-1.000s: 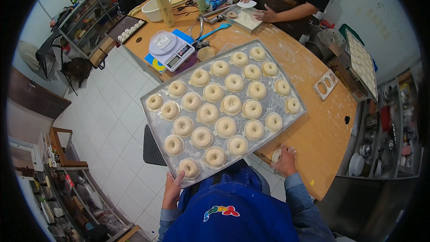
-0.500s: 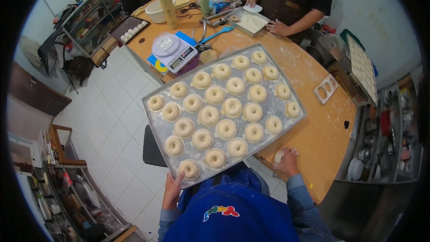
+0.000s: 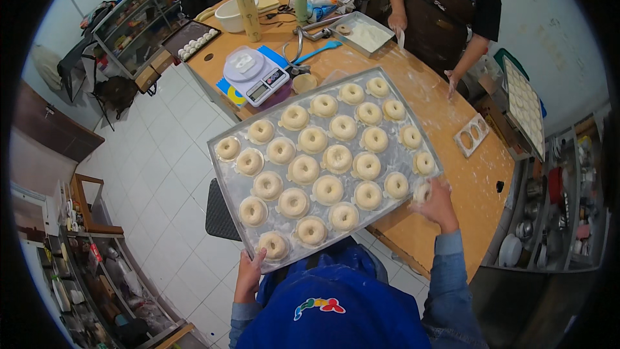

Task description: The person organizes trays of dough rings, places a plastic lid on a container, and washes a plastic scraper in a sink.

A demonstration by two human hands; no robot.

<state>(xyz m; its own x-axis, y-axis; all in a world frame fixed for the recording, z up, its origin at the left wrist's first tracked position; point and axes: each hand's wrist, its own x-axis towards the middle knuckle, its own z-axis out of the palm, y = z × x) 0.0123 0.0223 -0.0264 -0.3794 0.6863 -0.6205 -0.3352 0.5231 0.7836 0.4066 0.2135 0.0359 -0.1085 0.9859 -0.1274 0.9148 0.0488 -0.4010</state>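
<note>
Gripping opposite edges, left hand (image 3: 248, 276) and right hand (image 3: 439, 201) clamp the tray (image 3: 226, 184): stiff, likely heavy; dough rings (image 3: 303, 169) soft.

left hand (image 3: 248, 276) grips near corner of metal tray (image 3: 227, 187) | right hand (image 3: 438, 203) sets a dough ring (image 3: 423, 192) at tray's right edge | tray holds rows of raw doughnut rings (image 3: 328, 158) | floured wooden table (image 3: 452, 129) under tray | kitchen scale (image 3: 255, 74) beyond | another person (image 3: 449, 6) at far side
</note>
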